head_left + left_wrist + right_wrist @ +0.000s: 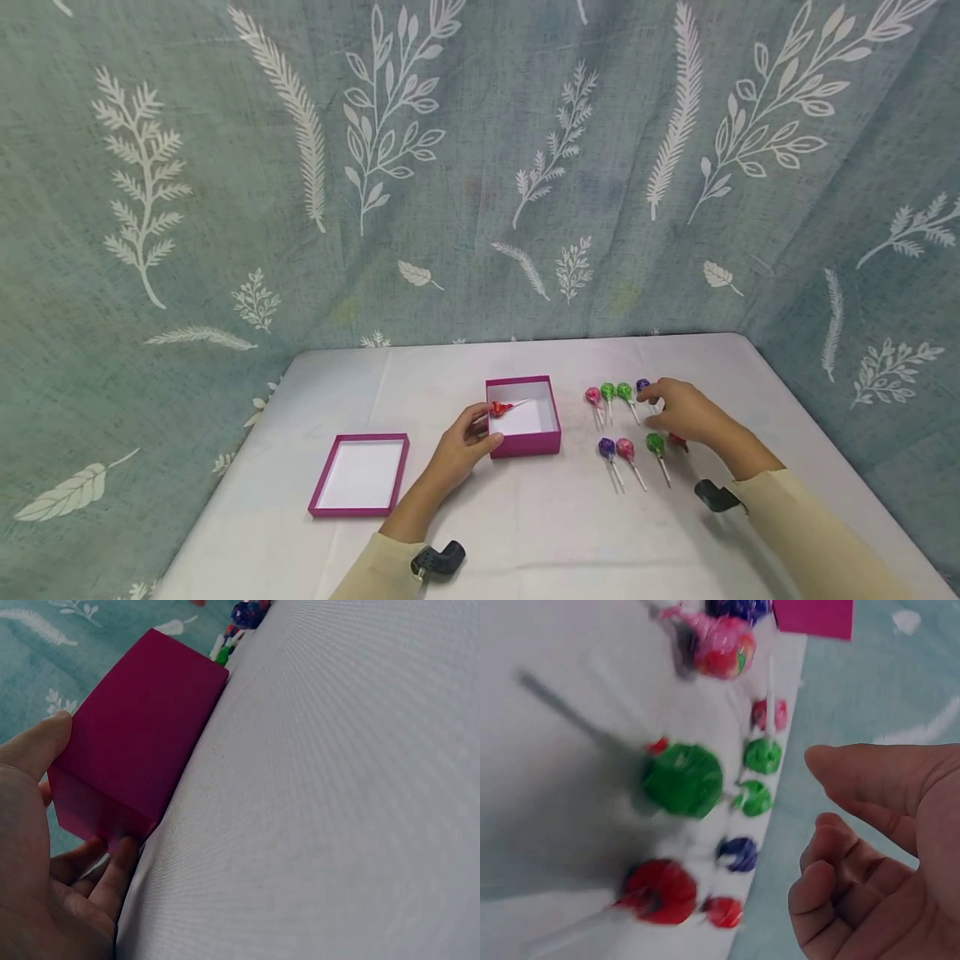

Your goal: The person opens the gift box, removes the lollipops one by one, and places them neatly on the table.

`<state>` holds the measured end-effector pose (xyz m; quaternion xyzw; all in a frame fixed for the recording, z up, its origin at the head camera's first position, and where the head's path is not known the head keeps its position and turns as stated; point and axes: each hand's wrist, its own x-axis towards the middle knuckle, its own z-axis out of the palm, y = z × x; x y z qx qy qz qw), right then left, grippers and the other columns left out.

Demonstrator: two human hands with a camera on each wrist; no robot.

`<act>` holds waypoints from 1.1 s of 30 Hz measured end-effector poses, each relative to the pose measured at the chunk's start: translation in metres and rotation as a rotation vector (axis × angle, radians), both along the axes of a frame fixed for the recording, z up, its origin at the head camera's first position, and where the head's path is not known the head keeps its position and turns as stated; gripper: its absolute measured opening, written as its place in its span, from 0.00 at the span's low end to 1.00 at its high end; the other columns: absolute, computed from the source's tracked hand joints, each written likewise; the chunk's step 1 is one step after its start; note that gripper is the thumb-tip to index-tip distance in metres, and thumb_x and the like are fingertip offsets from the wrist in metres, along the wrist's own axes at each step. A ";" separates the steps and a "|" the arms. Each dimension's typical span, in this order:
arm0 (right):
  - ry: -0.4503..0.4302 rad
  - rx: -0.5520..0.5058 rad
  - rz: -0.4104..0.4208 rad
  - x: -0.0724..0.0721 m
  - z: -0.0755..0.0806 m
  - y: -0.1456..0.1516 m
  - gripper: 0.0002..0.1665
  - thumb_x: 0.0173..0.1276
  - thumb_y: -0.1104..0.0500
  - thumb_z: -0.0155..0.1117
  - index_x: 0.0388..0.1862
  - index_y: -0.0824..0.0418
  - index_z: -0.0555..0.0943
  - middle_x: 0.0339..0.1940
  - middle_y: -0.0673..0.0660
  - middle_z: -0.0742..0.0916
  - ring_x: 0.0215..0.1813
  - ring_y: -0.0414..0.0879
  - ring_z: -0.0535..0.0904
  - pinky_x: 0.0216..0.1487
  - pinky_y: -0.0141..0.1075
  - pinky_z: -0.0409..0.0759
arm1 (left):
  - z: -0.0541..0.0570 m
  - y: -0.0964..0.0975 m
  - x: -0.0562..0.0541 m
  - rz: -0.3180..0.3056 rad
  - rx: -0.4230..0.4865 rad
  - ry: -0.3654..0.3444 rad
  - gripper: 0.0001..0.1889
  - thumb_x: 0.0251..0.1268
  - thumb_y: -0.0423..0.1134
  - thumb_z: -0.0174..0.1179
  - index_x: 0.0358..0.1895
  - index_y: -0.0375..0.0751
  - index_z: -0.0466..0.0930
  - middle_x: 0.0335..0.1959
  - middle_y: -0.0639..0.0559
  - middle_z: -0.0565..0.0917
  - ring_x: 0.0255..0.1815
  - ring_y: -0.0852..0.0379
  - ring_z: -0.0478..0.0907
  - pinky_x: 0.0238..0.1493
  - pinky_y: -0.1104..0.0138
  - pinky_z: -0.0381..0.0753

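Note:
My left hand (pixel 459 450) grips the left side of an uncovered magenta box (pixel 527 444), thumb on its near side. In the left wrist view, the thumb and fingers press on the magenta box (pixel 142 727). A red lollipop (pixel 500 408) lies in the box beside the left fingertips, its stick pointing right. My right hand (pixel 686 408) hovers over the right end of the lollipops, nearest a purple lollipop (pixel 642 386). In the right wrist view, nothing is between its bent fingers and thumb. A red lollipop (pixel 724 911) in the back row is hidden by this hand in the head view.
The magenta-rimmed lid (pixel 360 510) lies to the left, white inside upward. Pink (pixel 593 395) and green lollipops (pixel 624 391) share the back row. Closer in are purple (pixel 607 449), pink (pixel 626 450), green (pixel 656 443) and red lollipops (pixel 660 891). A leaf-patterned cloth (pixel 465 167) hangs behind the white table.

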<state>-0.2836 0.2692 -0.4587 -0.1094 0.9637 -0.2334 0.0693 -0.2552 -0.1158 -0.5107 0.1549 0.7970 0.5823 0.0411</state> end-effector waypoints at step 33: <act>0.206 -0.003 0.367 -0.029 0.017 -0.123 0.12 0.60 0.65 0.70 0.44 0.58 0.86 0.40 0.50 0.84 0.43 0.47 0.80 0.45 0.39 0.81 | -0.034 -0.002 -0.018 0.015 0.024 -0.004 0.34 0.63 0.48 0.67 0.70 0.47 0.65 0.69 0.39 0.68 0.66 0.41 0.69 0.62 0.55 0.73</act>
